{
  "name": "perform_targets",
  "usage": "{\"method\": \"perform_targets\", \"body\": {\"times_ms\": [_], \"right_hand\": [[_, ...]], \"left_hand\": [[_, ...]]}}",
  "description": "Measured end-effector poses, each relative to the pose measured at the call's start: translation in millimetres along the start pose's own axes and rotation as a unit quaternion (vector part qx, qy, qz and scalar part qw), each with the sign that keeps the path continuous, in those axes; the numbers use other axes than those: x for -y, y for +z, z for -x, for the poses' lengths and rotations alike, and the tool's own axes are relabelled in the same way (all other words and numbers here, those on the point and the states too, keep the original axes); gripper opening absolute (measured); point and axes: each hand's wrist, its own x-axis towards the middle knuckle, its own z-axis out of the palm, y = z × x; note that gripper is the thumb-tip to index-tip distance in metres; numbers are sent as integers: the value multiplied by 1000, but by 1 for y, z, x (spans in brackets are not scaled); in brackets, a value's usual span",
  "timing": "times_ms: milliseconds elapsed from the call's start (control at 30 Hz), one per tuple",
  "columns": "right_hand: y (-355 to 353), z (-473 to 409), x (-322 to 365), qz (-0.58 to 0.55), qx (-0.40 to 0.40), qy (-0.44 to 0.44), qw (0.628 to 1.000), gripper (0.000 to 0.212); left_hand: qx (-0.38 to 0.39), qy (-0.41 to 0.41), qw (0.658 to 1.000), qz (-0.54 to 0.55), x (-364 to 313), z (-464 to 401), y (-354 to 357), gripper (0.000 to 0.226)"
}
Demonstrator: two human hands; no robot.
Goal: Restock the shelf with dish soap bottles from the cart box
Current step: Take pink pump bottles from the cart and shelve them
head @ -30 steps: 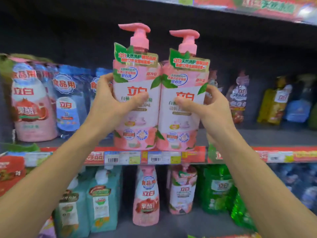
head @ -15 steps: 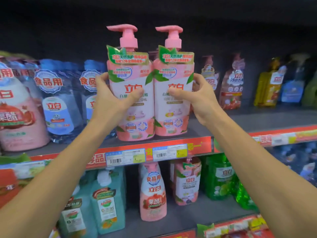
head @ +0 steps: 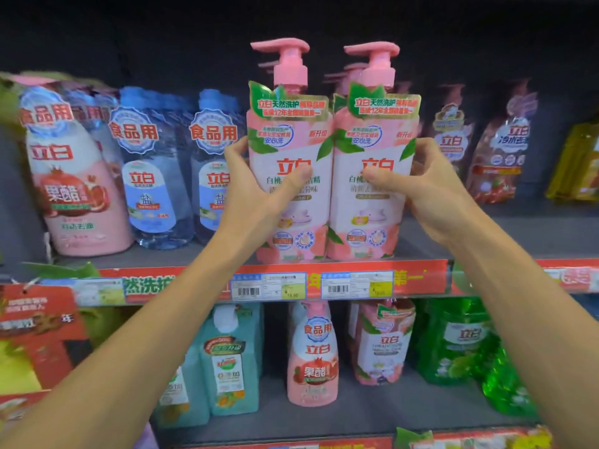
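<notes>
**Two peach pump bottles landed at shelf front**

Change: both pink pump bottles, carried clear of the shelf edge a second ago, now stand on the middle shelf, bases just behind the price strip, sides touching. Placement looks nearly done; release remains.

Grip: left hand wraps the left bottle, thumb across its label; right hand wraps the right bottle likewise.

Writing: brand 立白 in red; collar tags 立白天然洗护; 安心洗; 白桃. Neighbouring blue bottles read 食品用, 盐. Pomegranate bottle: 果醋.
</notes>
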Motion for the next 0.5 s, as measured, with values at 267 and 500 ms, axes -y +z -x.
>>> {"method": "perform_targets", "body": {"times_ms": [267, 500], "right_hand": [[-3, 0, 0, 29, 9, 7, 1000, 64], [-1, 5, 2, 44, 12, 12, 999, 59]], "left_hand": [[15, -24, 999, -47, 0, 1, 0, 68], [55, -88, 982, -160, -24, 8, -7, 74]]}}
